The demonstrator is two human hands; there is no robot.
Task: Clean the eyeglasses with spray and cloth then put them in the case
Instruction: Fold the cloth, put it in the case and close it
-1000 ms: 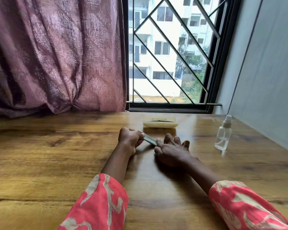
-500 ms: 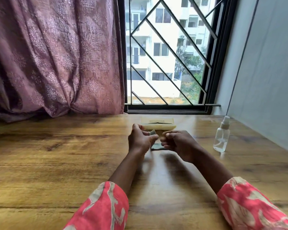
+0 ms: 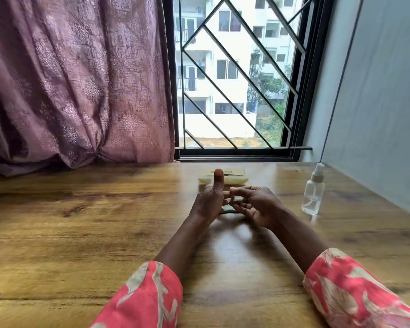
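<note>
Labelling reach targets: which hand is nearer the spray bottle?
Right. The right hand sits just left of the bottle, a gap between; the left hand is farther left, beyond it.

Cloth (image 3: 232, 204) mostly hidden between hands

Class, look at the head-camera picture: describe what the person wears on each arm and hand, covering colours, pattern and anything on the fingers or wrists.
Both forearms are bare from the cuffs forward. The left sleeve and right sleeve are coral-red fabric with a pale grey-beige leafy print. The left hand and right hand show no gloves, rings, watch or bracelets.
</note>
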